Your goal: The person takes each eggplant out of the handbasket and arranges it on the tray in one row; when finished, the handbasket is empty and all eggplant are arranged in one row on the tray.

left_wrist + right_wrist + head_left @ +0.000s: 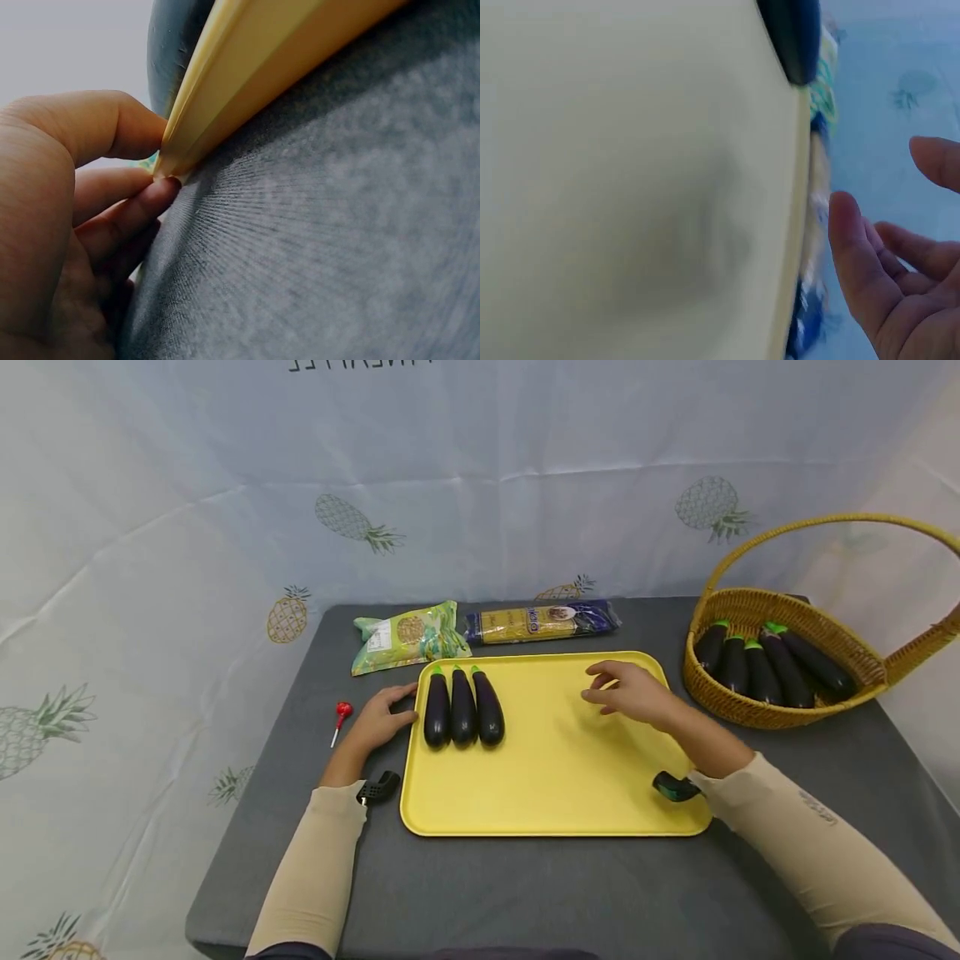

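Fingers (L) touch tray; eggplants just R, prob. w/ gap.

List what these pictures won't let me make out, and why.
- Basket handle: head view, right edge cuts it.
- Backdrop lettering: head view, top edge cuts it.
- Packet label: head view, print too small.
- Eggplant: left wrist view, tray partly hides it.
- Right hand: right wrist view, right edge cuts it.
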Demonstrator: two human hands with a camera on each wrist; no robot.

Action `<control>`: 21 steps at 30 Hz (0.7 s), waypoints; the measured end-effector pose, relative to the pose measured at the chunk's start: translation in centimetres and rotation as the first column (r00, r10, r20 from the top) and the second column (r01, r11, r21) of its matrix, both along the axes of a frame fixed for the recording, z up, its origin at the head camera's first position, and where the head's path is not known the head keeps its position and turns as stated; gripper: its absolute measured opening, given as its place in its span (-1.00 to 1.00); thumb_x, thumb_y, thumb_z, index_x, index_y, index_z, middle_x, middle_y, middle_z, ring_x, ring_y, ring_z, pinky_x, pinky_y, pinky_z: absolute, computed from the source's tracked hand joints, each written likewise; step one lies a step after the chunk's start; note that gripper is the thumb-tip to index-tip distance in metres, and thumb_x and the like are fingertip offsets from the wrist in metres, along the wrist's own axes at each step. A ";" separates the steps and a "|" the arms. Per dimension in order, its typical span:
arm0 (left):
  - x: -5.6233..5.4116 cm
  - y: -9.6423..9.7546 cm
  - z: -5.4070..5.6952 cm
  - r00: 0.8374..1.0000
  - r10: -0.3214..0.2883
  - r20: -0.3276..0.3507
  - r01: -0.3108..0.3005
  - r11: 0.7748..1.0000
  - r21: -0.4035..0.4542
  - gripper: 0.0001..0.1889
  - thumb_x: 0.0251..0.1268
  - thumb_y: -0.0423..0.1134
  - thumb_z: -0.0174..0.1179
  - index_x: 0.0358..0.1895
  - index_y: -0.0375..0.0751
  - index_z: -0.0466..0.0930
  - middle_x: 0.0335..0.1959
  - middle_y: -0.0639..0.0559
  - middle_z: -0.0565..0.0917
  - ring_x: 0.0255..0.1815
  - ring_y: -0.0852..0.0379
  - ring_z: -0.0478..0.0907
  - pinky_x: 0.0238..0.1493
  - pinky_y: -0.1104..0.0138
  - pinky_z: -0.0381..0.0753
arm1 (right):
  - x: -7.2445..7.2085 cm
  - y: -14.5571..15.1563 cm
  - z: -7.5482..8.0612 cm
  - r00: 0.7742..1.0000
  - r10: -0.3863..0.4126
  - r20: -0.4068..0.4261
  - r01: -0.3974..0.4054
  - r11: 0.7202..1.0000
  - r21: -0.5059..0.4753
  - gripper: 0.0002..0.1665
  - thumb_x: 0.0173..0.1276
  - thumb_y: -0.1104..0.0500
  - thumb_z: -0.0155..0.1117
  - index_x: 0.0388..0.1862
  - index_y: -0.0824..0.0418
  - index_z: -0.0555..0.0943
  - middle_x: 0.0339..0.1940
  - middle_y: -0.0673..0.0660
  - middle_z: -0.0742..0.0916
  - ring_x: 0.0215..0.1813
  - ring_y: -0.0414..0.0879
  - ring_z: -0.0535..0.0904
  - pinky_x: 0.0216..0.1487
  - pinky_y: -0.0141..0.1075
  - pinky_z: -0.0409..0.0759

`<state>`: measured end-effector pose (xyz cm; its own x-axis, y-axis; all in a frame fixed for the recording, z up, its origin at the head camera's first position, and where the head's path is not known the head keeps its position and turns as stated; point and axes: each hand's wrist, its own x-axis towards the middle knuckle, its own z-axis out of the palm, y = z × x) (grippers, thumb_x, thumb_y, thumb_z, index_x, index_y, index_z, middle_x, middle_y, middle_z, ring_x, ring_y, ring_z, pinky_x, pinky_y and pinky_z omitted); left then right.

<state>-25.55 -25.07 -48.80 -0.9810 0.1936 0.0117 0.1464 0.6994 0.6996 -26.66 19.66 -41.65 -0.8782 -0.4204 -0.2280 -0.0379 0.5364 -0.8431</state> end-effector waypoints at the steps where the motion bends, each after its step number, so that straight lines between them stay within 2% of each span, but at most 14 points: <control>1: 0.0 0.0 0.0 1.000 0.001 0.002 -0.001 1.000 0.002 -0.34 0.22 -0.18 0.25 0.43 -0.17 0.35 0.36 -0.26 0.37 0.41 -0.20 0.21 0.38 -0.07 0.11 | 0.2 1.3 0.6 1.000 0.001 -0.013 -0.001 1.000 0.013 -0.26 0.43 0.03 0.23 0.42 0.40 0.28 0.08 0.34 0.52 0.05 0.22 0.57 -0.05 -0.04 0.64; 4: 0.0 0.1 0.2 1.000 0.010 0.011 -0.010 1.000 0.012 -0.34 0.22 -0.19 0.26 0.43 -0.16 0.36 0.36 -0.25 0.37 0.41 -0.19 0.20 0.38 -0.06 0.11 | 0.8 5.0 2.5 0.998 -0.028 -0.064 0.033 0.997 0.071 -0.23 0.42 -0.08 0.21 0.40 0.39 0.31 0.10 0.34 0.53 0.06 0.25 0.56 -0.03 -0.02 0.62; 7: -0.1 0.1 0.3 1.000 0.011 0.015 -0.011 1.000 0.018 -0.34 0.23 -0.19 0.26 0.43 -0.15 0.35 0.36 -0.24 0.37 0.41 -0.19 0.20 0.38 -0.06 0.11 | 0.8 8.9 4.4 0.989 -0.093 -0.115 0.107 0.986 0.129 -0.17 0.42 -0.18 0.16 0.42 0.36 0.29 0.15 0.34 0.52 0.06 0.21 0.58 -0.02 -0.02 0.62; 9: -0.1 0.2 0.3 1.000 0.006 0.016 -0.006 1.000 0.020 -0.34 0.24 -0.19 0.26 0.44 -0.15 0.34 0.36 -0.24 0.37 0.41 -0.19 0.20 0.38 -0.06 0.10 | 0.4 11.7 5.2 0.980 -0.147 -0.136 0.165 0.977 0.134 -0.14 0.42 -0.20 0.13 0.43 0.37 0.26 0.20 0.36 0.48 0.02 0.07 0.60 -0.02 -0.05 0.62; 11: -0.1 0.2 0.3 1.000 0.002 0.014 -0.002 1.000 0.022 -0.34 0.24 -0.19 0.25 0.44 -0.16 0.34 0.36 -0.24 0.37 0.41 -0.20 0.19 0.38 -0.07 0.10 | -0.3 14.7 5.7 0.972 -0.191 -0.137 0.208 0.970 0.125 -0.11 0.44 -0.19 0.11 0.46 0.41 0.19 0.24 0.40 0.43 -0.06 -0.17 0.62 -0.03 -0.11 0.63; 14: 0.0 0.2 0.2 1.000 0.006 0.014 -0.006 1.000 0.029 -0.34 0.24 -0.20 0.26 0.44 -0.17 0.34 0.36 -0.25 0.37 0.41 -0.21 0.19 0.38 -0.08 0.10 | -1.6 18.8 5.7 0.962 -0.229 -0.150 0.250 0.957 0.144 -0.07 0.44 -0.16 0.11 0.47 0.48 0.13 0.28 0.48 0.37 -0.21 -0.42 0.57 -0.07 -0.17 0.64; 16: 0.0 0.2 0.2 1.000 0.012 0.015 -0.012 0.999 0.029 -0.34 0.24 -0.21 0.26 0.43 -0.17 0.35 0.35 -0.25 0.37 0.41 -0.21 0.19 0.38 -0.08 0.11 | -2.4 21.1 5.6 0.962 -0.219 -0.163 0.251 0.945 0.210 -0.05 0.44 -0.18 0.11 0.48 0.49 0.12 0.29 0.52 0.36 -0.17 -0.27 0.62 -0.05 -0.10 0.62; 17: 0.0 0.1 0.2 1.000 0.012 0.017 -0.012 1.000 0.024 -0.34 0.24 -0.20 0.26 0.43 -0.17 0.35 0.35 -0.25 0.37 0.41 -0.21 0.19 0.37 -0.08 0.11 | -2.8 22.0 5.5 0.962 -0.208 -0.175 0.248 0.935 0.255 -0.05 0.43 -0.20 0.11 0.47 0.48 0.15 0.28 0.53 0.36 -0.10 -0.14 0.63 -0.02 -0.02 0.60; 21: 0.0 0.2 0.2 1.000 0.008 0.027 -0.008 1.000 0.010 -0.34 0.25 -0.18 0.26 0.44 -0.15 0.33 0.35 -0.23 0.38 0.41 -0.21 0.20 0.37 -0.09 0.11 | -3.8 24.8 5.4 0.969 -0.118 -0.218 0.204 0.880 0.429 -0.12 0.44 -0.18 0.11 0.41 0.47 0.24 0.26 0.57 0.40 0.13 0.43 0.41 0.04 0.28 0.39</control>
<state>-25.56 -24.91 -48.64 -0.9825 0.1857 -0.0129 0.1217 0.6933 0.7103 -30.47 44.44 -36.26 -0.9688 -0.1610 -0.1885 -0.0463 0.8646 -0.5003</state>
